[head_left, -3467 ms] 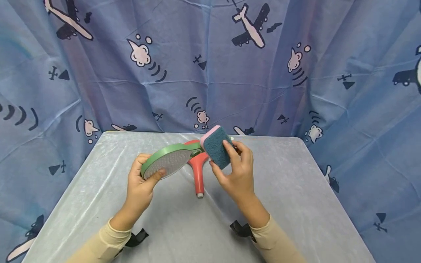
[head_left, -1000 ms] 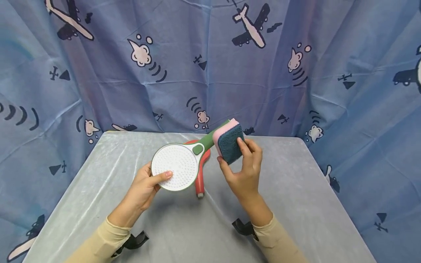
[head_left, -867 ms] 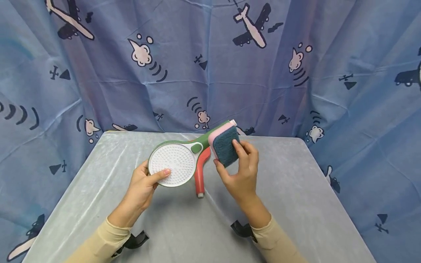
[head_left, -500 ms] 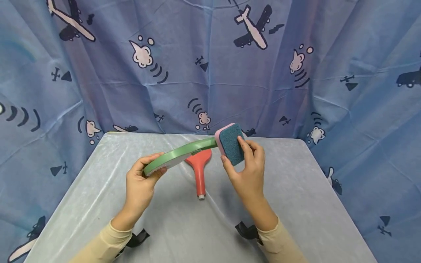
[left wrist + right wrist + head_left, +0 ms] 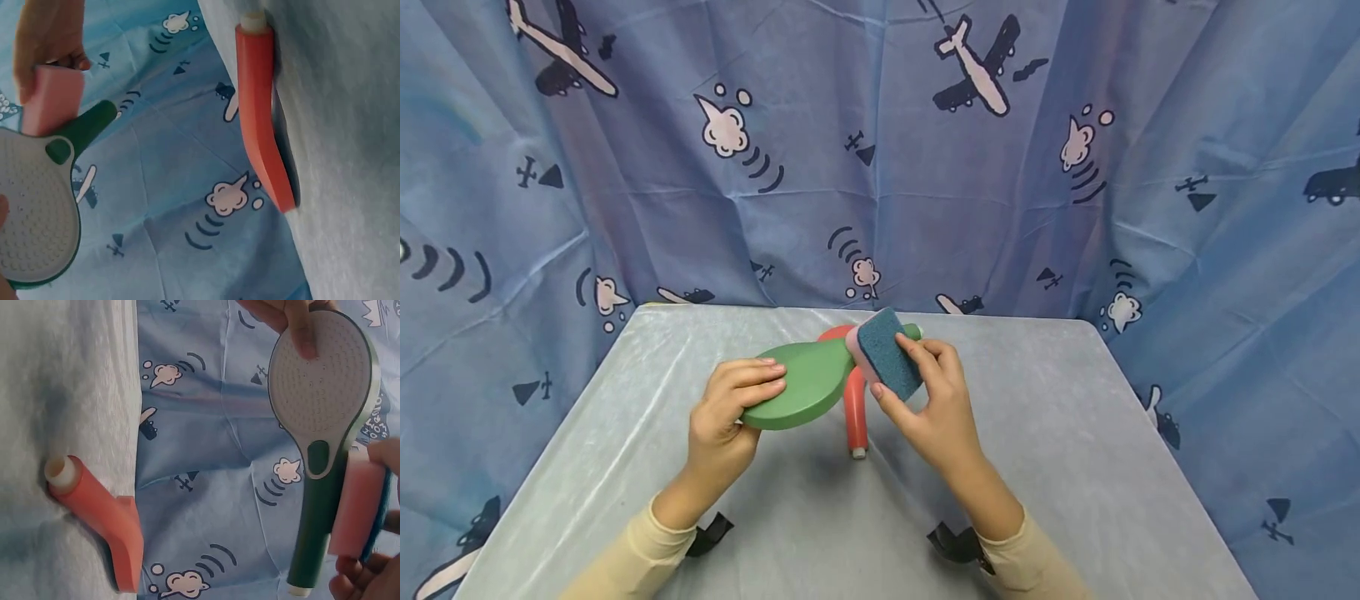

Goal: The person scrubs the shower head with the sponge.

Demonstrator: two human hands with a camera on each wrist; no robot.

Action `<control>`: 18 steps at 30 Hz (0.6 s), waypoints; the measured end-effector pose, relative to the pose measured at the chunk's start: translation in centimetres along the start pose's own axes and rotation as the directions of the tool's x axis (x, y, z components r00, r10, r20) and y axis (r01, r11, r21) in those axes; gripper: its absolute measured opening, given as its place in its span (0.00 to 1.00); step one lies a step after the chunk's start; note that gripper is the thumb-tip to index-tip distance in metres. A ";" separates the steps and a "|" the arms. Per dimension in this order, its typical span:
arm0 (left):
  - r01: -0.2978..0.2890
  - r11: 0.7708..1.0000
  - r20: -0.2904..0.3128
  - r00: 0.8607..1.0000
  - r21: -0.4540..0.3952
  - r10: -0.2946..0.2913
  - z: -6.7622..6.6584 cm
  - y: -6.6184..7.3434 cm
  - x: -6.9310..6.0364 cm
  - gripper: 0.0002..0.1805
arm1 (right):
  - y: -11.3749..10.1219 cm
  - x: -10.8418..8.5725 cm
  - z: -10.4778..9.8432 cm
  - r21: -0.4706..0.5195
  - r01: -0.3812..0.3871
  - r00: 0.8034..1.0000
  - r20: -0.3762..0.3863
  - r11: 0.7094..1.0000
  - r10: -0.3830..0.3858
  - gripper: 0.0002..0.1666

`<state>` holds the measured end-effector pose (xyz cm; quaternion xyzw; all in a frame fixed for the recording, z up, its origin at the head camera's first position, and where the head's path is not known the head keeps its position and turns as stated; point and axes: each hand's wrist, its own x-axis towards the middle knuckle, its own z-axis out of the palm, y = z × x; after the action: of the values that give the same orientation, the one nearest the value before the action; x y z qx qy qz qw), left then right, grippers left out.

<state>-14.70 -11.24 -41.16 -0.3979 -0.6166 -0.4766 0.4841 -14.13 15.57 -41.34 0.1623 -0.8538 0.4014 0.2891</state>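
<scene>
A green shower head with a white nozzle plate is held above the table by my left hand. In the head view its green back faces up, with the fingers over the back; the right wrist view shows the thumb on the nozzle plate. My right hand pinches a sponge, pink on one side and blue-green scouring pad on the other. The sponge's pink side lies against the shower head's handle, covering part of it in the head view.
Behind and below the held things, a red shower head lies on the table, partly hidden in the head view. The grey-white covered table ends at a blue curtain with airplane prints.
The green shower head has been turned from nozzle plate facing me, through edge-on, to its back facing up. My right hand and the sponge have shifted left and down along the handle.
</scene>
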 end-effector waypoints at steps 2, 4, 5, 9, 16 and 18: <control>-0.067 0.998 0.018 0.998 0.015 0.066 0.1 -0.2 0.2 0.06 | 0.2 0.2 -0.3 -0.006 -0.004 1.000 0.022 1.000 0.004 0.39; -0.130 0.991 0.040 0.991 0.027 0.129 0.1 -0.3 0.3 0.08 | 0.8 0.6 -0.9 -0.030 -0.059 0.997 0.039 0.998 0.060 0.38; -0.158 0.987 0.051 0.986 0.031 0.157 0.1 -0.3 0.3 0.08 | 1.2 0.8 -1.2 -0.049 -0.102 0.993 0.048 0.994 0.105 0.38; -0.227 0.973 0.091 0.971 0.033 0.223 0.1 -0.3 0.4 0.07 | 2.2 1.5 -2.1 -0.111 -0.259 0.960 0.080 0.960 0.268 0.37; -0.243 0.969 0.126 0.964 0.044 0.236 -0.1 -0.5 0.3 0.08 | 0.1 0.7 -1.3 -0.005 -0.164 0.975 0.152 0.986 0.163 0.37; -0.241 0.970 0.133 0.963 0.042 0.234 -0.3 -0.6 0.2 0.09 | -0.2 0.3 -1.0 0.021 -0.129 0.978 0.170 0.991 0.124 0.37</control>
<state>-15.27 -11.65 -41.05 -0.4842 -0.6075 -0.3708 0.5089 -13.92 16.24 -40.57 0.1457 -0.8773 0.4173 0.1871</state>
